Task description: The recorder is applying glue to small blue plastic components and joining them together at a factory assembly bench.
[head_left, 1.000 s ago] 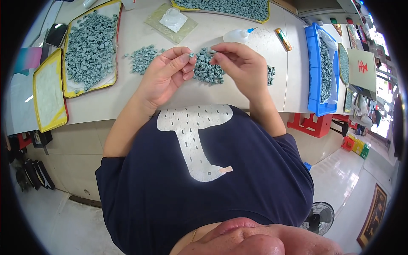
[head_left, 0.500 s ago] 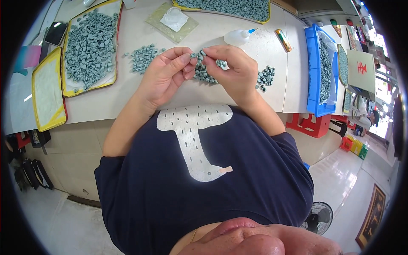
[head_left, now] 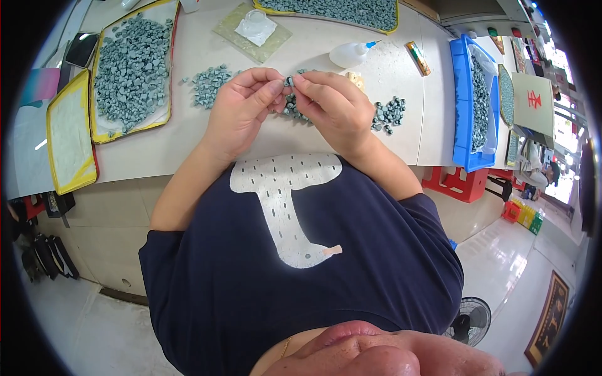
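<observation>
Just above a pile of grey-green stones [head_left: 293, 109], my two hands meet at the fingertips. My left hand [head_left: 243, 108] is closed in a pinch on a small grey-green stone piece [head_left: 288, 81]. From the other side, my right hand [head_left: 342, 108] pinches at the same spot; its thumb and forefinger touch the piece, and its other fingers are curled in. Whether this is one stone or two pressed together is too small to tell. Left of the hands is a loose pile of lighter stones [head_left: 212, 86], and to the right lies a smaller pile of darker, shinier ones [head_left: 390, 114].
A yellow-edged tray of stones [head_left: 169, 94] stands left, beside an upturned-looking yellow-rimmed panel [head_left: 72, 135] and a phone [head_left: 82, 49]. Behind my hands are a blue-tipped squeeze bottle [head_left: 348, 55], a greenish slab [head_left: 229, 31] and a cream object [head_left: 355, 79]. A blue bin [head_left: 463, 106] sits right.
My right hand's fingertips have moved left to meet my left hand's. The stones visible at each hand's fingertips are now together. The cream object beside my right hand has come into sight.
</observation>
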Demonstrator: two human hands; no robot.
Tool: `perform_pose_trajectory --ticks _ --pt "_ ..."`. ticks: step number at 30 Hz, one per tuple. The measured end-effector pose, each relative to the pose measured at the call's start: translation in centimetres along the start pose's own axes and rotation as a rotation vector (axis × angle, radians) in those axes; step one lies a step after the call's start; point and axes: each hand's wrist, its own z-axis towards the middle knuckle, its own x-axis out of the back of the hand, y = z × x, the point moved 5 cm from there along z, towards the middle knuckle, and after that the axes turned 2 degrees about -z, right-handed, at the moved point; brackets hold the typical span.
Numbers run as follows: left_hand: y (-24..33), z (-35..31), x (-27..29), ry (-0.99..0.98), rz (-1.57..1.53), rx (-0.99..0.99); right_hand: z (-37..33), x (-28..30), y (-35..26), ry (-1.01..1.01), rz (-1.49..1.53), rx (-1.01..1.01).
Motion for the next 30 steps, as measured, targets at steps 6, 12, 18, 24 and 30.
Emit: perform_pose_trajectory --ticks 6,12,18,24,30 --pt "0.6 -0.3 0.2 0.047 0.27 -0.141 0.0 -0.3 0.4 -0.021 0.067 0.01" --pt "1.6 -0.9 0.0 0.098 0.52 -0.214 -0.2 -0.6 1.1 -0.092 0.201 -0.075" --pt "4.0 -1.1 -1.9 0.076 0.916 -0.663 -0.5 -1.2 1.5 -0.073 0.306 -0.188" --pt "4.7 -2.0 -4.1 -0.095 1.231 -1.032 -0.5 -1.0 1.5 -0.146 0.329 -0.29" --pt "4.6 -2.3 -4.3 -0.098 1.232 -1.032 0.0 -0.4 1.0 -0.181 0.303 -0.246"
